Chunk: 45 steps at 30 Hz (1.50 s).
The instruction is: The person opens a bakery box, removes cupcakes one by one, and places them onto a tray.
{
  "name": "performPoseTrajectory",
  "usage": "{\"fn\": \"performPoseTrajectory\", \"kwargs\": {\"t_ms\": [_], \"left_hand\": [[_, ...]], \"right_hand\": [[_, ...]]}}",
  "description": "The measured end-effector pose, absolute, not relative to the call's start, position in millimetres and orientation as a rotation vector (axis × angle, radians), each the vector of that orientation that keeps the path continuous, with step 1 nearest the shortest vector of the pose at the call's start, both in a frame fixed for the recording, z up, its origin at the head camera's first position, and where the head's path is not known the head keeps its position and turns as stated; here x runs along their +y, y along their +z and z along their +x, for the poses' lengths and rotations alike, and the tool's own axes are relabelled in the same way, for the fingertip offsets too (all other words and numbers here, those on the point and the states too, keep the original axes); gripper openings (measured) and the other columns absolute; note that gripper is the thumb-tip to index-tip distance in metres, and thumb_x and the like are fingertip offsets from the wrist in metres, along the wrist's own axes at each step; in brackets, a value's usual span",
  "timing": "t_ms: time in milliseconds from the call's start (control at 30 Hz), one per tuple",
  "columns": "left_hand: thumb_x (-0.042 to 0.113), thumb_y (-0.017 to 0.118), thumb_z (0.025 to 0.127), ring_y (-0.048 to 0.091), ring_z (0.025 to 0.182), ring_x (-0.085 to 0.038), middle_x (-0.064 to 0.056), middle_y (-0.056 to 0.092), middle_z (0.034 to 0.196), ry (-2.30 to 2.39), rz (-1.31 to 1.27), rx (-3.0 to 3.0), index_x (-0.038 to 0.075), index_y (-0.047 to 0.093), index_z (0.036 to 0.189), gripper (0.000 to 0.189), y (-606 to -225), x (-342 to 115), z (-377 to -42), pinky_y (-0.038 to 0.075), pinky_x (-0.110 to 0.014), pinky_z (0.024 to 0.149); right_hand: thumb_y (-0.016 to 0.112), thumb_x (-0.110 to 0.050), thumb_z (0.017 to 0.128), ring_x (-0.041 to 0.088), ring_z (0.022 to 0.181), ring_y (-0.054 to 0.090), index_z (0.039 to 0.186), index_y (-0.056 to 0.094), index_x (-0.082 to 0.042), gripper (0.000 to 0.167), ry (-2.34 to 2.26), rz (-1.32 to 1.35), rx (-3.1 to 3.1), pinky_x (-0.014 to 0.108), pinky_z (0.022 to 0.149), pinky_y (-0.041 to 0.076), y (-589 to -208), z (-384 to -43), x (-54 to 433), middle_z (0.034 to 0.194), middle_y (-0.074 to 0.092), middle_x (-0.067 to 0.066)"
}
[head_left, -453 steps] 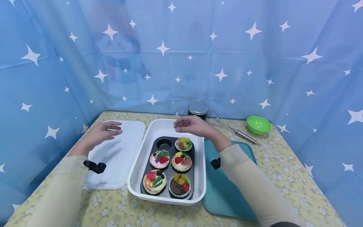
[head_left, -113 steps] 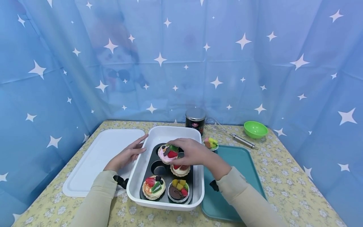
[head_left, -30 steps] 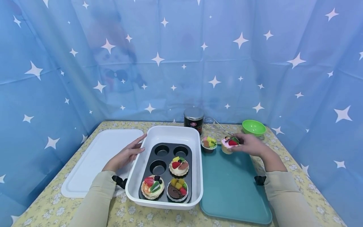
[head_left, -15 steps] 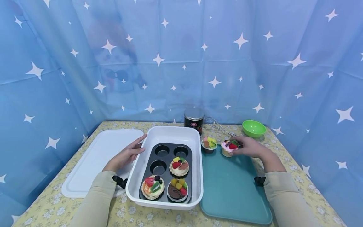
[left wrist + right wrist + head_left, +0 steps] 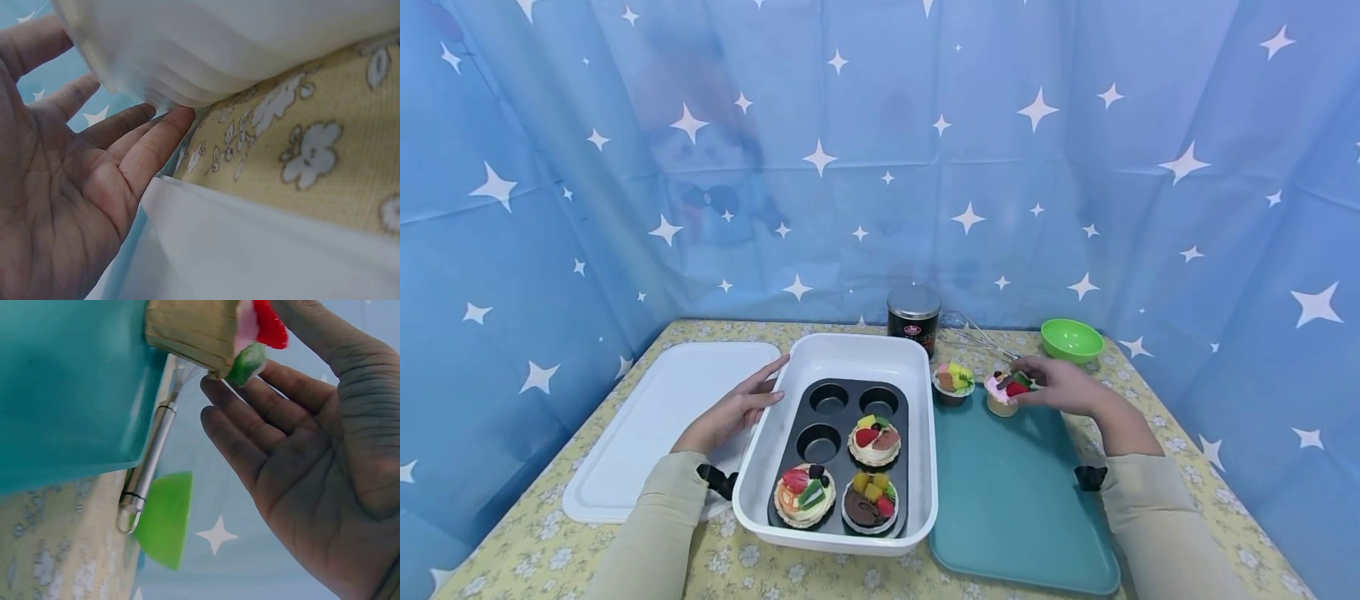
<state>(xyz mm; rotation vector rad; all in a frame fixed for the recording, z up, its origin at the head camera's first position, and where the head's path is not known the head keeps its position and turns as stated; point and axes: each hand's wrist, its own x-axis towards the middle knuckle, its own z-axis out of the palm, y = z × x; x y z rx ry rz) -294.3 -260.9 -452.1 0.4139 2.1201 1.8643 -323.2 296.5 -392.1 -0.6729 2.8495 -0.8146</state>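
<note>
My left hand [image 5: 741, 406] rests its extended fingers against the left side of a white roasting pan [image 5: 857, 543]; the left wrist view shows the fingertips at its outer wall. In the pan lies a dark muffin tin [image 5: 847, 410], with three fruit-topped toy tarts in its cups and the other cups bare. My right hand [image 5: 1063, 387] has its fingers loosely spread around a pink-topped toy cupcake [image 5: 1002, 404], which stands upright on the far end of a teal tray [image 5: 1015, 500]. Left of it stands a toy cupcake [image 5: 953, 383] with yellow fruit pieces.
A white lid or tray [image 5: 655, 433] lies left of the pan. Behind stand a dark canister [image 5: 913, 321] with a silver lid and a green bowl [image 5: 1071, 342]. A whisk [image 5: 153, 450] lies beyond the teal tray. Blue star-printed curtains enclose the floral-covered table.
Earlier my right hand lifted the pink cupcake from the tin and carried it right to the tray. Just now its fingers have loosened and shifted slightly right. The left hand stays at the pan.
</note>
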Motion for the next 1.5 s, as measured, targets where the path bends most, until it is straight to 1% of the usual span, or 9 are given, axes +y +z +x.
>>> {"fn": "performPoseTrajectory", "kwargs": {"t_ms": [200, 500, 733, 833, 1067, 1133, 1233, 1367, 1500], "left_hand": [[0.025, 0.059, 0.103, 0.042, 0.053, -0.013, -0.021, 0.035, 0.155, 1.865, 0.403, 2.121, 0.035, 0.022, 0.162, 0.070, -453, -260, -294, 0.042, -0.023, 0.056], [0.029, 0.060, 0.102, 0.042, 0.055, -0.014, -0.019, 0.034, 0.156, 1.839, 0.358, 2.147, 0.039, 0.024, 0.160, 0.069, -453, -259, -295, 0.042, -0.024, 0.058], [0.033, 0.063, 0.100, 0.059, 0.096, -0.019, -0.014, 0.026, 0.162, 1.817, 0.301, 2.153, 0.044, 0.026, 0.158, 0.070, -453, -258, -294, 0.046, -0.034, 0.091], [0.034, 0.063, 0.100, 0.058, 0.091, -0.019, -0.015, 0.025, 0.162, 1.808, 0.299, 2.163, 0.045, 0.025, 0.158, 0.071, -453, -258, -293, 0.045, -0.035, 0.090], [0.035, 0.065, 0.099, 0.044, 0.058, -0.017, -0.017, 0.032, 0.157, 1.820, 0.309, 2.150, 0.044, 0.026, 0.158, 0.071, -453, -257, -294, 0.047, -0.032, 0.069], [0.034, 0.063, 0.100, 0.057, 0.073, -0.016, -0.015, 0.030, 0.159, 1.819, 0.308, 2.148, 0.045, 0.026, 0.158, 0.070, -453, -257, -294, 0.050, -0.033, 0.078], [0.033, 0.063, 0.100, 0.056, 0.073, -0.016, -0.015, 0.031, 0.159, 1.822, 0.312, 2.148, 0.045, 0.026, 0.158, 0.069, -453, -258, -294, 0.050, -0.033, 0.078], [0.034, 0.063, 0.100, 0.044, 0.056, -0.016, -0.015, 0.033, 0.157, 1.828, 0.317, 2.146, 0.045, 0.026, 0.158, 0.070, -452, -259, -294, 0.046, -0.031, 0.067], [0.033, 0.063, 0.100, 0.043, 0.055, -0.016, -0.015, 0.032, 0.158, 1.834, 0.328, 2.144, 0.044, 0.025, 0.158, 0.070, -451, -259, -293, 0.046, -0.030, 0.065]], "right_hand": [[0.073, -0.032, 0.094, 0.045, 0.135, 0.044, 0.147, 0.046, 0.000, 0.068, -0.931, -0.767, 2.847, 0.055, 0.104, 0.042, -382, -315, 283, 0.144, 0.051, 0.024], [0.072, -0.045, 0.092, 0.031, 0.126, 0.056, 0.144, 0.055, -0.014, 0.062, -0.917, -1.199, 2.806, 0.055, 0.099, 0.047, -363, -285, 210, 0.136, 0.061, 0.006], [0.066, -0.047, 0.096, 0.021, 0.131, 0.052, 0.145, 0.053, -0.014, 0.060, -0.848, -1.412, 2.558, 0.047, 0.103, 0.045, -373, -261, 156, 0.143, 0.056, 0.001], [0.065, -0.046, 0.097, 0.022, 0.134, 0.050, 0.148, 0.049, -0.014, 0.062, -0.840, -1.371, 2.519, 0.046, 0.106, 0.043, -382, -255, 143, 0.146, 0.053, 0.004], [0.068, -0.047, 0.094, 0.022, 0.135, 0.048, 0.153, 0.042, -0.010, 0.074, -0.646, -1.285, 2.636, 0.044, 0.107, 0.042, -401, -247, 122, 0.149, 0.050, 0.005], [0.070, -0.046, 0.093, 0.022, 0.134, 0.049, 0.153, 0.043, -0.010, 0.075, -0.570, -1.268, 2.674, 0.043, 0.106, 0.043, -403, -246, 119, 0.149, 0.050, 0.005], [0.072, -0.041, 0.092, 0.023, 0.132, 0.051, 0.151, 0.046, -0.009, 0.072, -0.506, -1.247, 2.721, 0.043, 0.106, 0.043, -402, -242, 115, 0.146, 0.053, 0.006], [0.072, -0.041, 0.093, 0.023, 0.129, 0.054, 0.148, 0.051, -0.009, 0.067, -0.464, -1.238, 2.787, 0.042, 0.103, 0.045, -401, -238, 110, 0.142, 0.057, 0.006], [0.072, -0.042, 0.093, 0.023, 0.124, 0.057, 0.144, 0.056, -0.009, 0.063, -0.478, -1.228, 2.824, 0.041, 0.099, 0.048, -402, -237, 108, 0.137, 0.060, 0.006]]}}
